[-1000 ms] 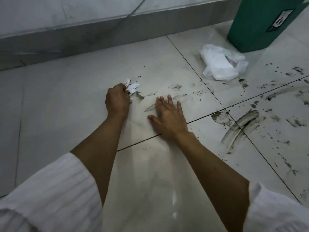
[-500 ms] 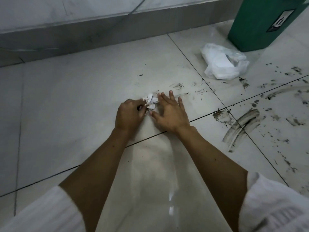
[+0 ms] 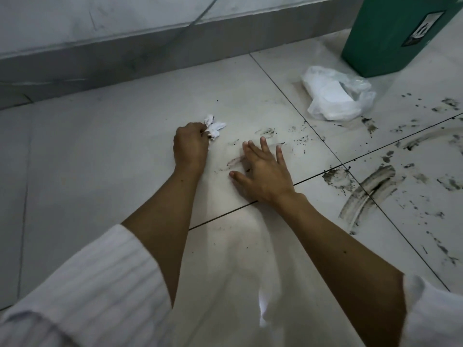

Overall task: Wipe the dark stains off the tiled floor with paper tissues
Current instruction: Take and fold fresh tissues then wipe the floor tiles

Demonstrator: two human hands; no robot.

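My left hand grips a crumpled white paper tissue and presses it against the pale tiled floor. My right hand lies flat on the same tile with fingers spread, just right of the left hand. Faint dark smears remain between and around the two hands. Heavier dark stains streak the tiles to the right, with several specks scattered beyond them.
A white plastic bag holding tissues lies on the floor at the upper right. Behind it stands a green bin. A grey skirting and wall run along the far edge of the tiles.
My left hand has swept the tissue back to the left and away from me, off the right hand's fingers. My right hand stays flat on the tile. The smears between the hands look fainter.
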